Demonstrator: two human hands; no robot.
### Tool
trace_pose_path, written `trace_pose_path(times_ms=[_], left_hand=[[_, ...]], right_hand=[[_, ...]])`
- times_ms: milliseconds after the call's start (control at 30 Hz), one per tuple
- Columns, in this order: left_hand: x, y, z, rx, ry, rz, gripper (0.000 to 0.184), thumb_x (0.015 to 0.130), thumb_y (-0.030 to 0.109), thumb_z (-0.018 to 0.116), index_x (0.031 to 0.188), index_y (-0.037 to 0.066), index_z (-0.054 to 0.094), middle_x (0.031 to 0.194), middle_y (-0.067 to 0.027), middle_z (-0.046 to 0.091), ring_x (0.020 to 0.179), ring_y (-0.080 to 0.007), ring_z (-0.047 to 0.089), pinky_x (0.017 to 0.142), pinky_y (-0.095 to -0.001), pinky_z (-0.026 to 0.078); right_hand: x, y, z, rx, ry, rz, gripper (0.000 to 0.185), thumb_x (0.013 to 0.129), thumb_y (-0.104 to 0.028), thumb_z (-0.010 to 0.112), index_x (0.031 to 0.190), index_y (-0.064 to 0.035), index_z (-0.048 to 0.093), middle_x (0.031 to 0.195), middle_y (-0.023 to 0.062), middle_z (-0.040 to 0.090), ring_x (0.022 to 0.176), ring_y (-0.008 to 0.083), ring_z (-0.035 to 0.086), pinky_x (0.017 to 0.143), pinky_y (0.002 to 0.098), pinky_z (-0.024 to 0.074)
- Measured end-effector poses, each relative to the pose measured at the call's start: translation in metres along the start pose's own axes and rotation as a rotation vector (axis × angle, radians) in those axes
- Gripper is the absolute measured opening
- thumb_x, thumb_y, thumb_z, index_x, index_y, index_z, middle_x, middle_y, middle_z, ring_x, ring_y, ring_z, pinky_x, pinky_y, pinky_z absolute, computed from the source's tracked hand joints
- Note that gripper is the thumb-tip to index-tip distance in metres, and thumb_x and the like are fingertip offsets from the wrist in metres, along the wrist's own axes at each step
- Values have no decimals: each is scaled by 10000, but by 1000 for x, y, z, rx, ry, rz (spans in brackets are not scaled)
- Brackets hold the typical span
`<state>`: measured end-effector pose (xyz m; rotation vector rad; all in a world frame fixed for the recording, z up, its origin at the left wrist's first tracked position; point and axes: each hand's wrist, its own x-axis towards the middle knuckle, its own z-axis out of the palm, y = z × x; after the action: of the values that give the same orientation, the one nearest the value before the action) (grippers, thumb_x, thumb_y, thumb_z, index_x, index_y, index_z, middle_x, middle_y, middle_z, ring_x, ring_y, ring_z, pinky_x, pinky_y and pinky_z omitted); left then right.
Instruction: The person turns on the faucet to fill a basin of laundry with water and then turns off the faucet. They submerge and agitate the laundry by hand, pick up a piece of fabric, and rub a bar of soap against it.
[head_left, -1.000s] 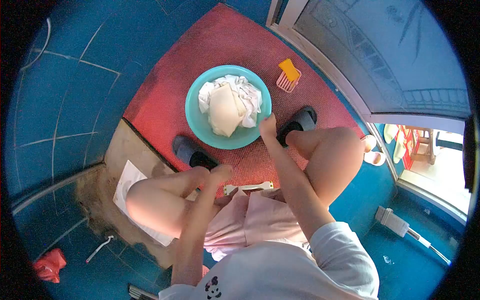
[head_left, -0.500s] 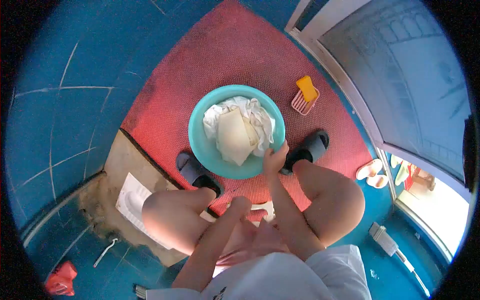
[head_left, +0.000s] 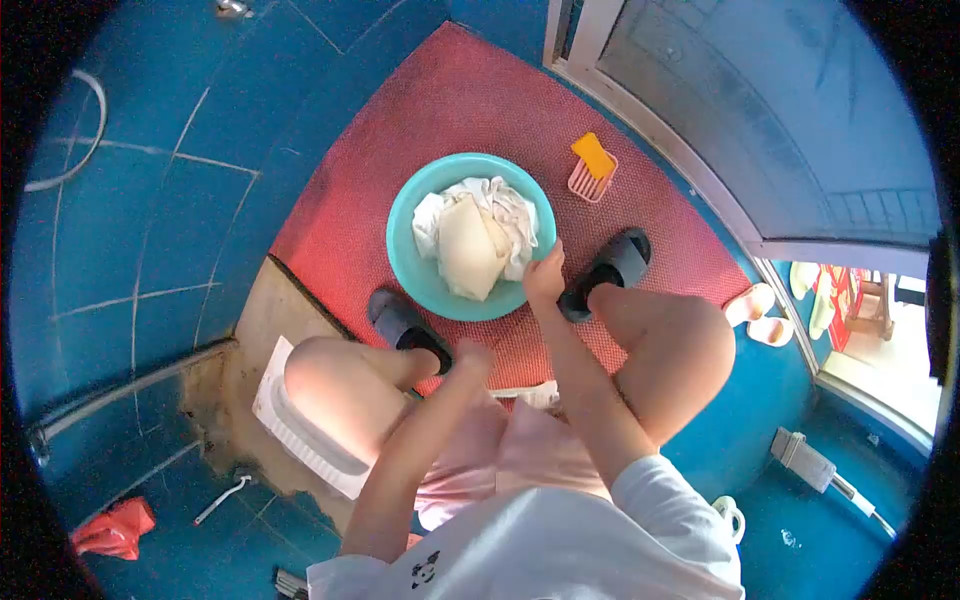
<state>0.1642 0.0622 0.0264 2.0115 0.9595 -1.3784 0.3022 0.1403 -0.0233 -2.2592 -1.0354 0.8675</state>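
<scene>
Here's my right hand (head_left: 545, 275), fingers hooked over the lower right of the rim, and that's a grasp on the turquoise washbasin (head_left: 420, 285). My left hand (head_left: 474, 358) hangs low between my legs, near my left ankle, blurred; whether its fingers are clenched or loose, I can't tell.

Into the basin now, sitting on the mat right in front of my feet: a cream cloth (head_left: 465, 245) lies folded on top, bunched white laundry (head_left: 517, 225) spilling around its upper and right sides. My grey slide sandals (head_left: 405, 325) flank it, one either side, planted on the red textured mat (head_left: 350, 190).

Up to the right, beyond my right foot, a yellow bar (head_left: 593, 156) leans across a pink slatted soap dish (head_left: 590, 190). Farther right, pale slippers (head_left: 752, 304) wait beside the doorway, below the frosted door (head_left: 770, 130). Swing left: the white squat toilet (head_left: 295, 430) shows past my left knee, and beyond that, on the blue floor, a white-handled brush (head_left: 222, 500) and a crumpled red plastic bag (head_left: 118, 528).
</scene>
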Motion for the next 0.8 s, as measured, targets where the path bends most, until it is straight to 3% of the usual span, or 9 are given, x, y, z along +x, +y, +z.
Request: trace_pose_path(times_ms=[67, 133, 267, 333, 467, 567, 700, 767, 800], left_hand=[[4, -8, 7, -21, 417, -136, 184, 759, 215, 535, 897, 153, 639, 938, -13, 607, 921, -210, 543, 736, -417, 417], [-10, -11, -11, 91, 514, -179, 202, 805, 179, 452, 909, 143, 622, 960, -40, 586, 951, -226, 509, 733, -435, 400], [-9, -15, -19, 34, 548, -177, 209, 800, 187, 469, 956, 127, 594, 990, -78, 567, 973, -235, 508, 733, -434, 400], [-3, -12, -15, -109, 803, -267, 179, 747, 158, 516, 886, 105, 615, 901, -64, 608, 934, -229, 550, 757, -390, 414], [2, -12, -16, -245, 637, -299, 197, 739, 168, 530, 898, 91, 617, 920, -94, 608, 931, -239, 561, 759, -395, 427], [-2, -7, -14, -196, 457, -270, 249, 759, 194, 519, 978, 122, 612, 1060, -71, 576, 1007, -239, 525, 846, -453, 378], [-17, 10, -20, -252, 369, -204, 258, 713, 200, 554, 937, 98, 630, 998, -82, 605, 954, -223, 564, 807, -372, 426], [-9, 16, -19, -326, 337, -183, 269, 702, 202, 560, 937, 89, 628, 997, -93, 604, 936, -229, 574, 792, -355, 438], [-9, 17, -20, -354, 358, -133, 264, 703, 196, 556, 930, 82, 628, 986, -101, 606, 925, -241, 578, 787, -356, 442]], right_hand=[[5, 0, -4, -49, -82, 7, 688, 717, -172, 498, 1292, -31, 146, 1193, 212, 411, 933, 369, 521, 753, 439, 423], [17, 2, -10, -122, -181, -12, 708, 719, -195, 507, 1291, -27, 125, 1151, 207, 454, 930, 362, 530, 759, 435, 422], [16, 4, -16, -268, -359, 55, 751, 732, -246, 514, 1275, 2, 57, 1006, 198, 557, 931, 332, 549, 776, 415, 419], [13, 12, -9, -246, -351, 42, 755, 736, -253, 509, 1268, 7, 41, 1004, 201, 555, 929, 324, 553, 776, 408, 419], [2, 28, -3, -125, -341, 24, 726, 735, -226, 537, 1243, 1, 72, 1034, 229, 533, 959, 350, 533, 828, 428, 397], [2, 33, -11, -125, -421, 72, 788, 719, -246, 552, 1236, 39, 31, 1038, 252, 521, 965, 367, 523, 838, 431, 389], [-11, 39, -34, -76, -486, 83, 804, 713, -248, 553, 1235, 66, 29, 1035, 269, 513, 965, 383, 516, 846, 425, 386], [-2, 77, -11, -68, -282, -106, 671, 725, -231, 533, 1162, 31, 96, 887, 259, 525, 853, 323, 564, 724, 373, 444], [4, 93, -4, -75, -282, -94, 671, 725, -231, 533, 1162, 31, 96, 887, 259, 525, 853, 323, 564, 724, 373, 444]])
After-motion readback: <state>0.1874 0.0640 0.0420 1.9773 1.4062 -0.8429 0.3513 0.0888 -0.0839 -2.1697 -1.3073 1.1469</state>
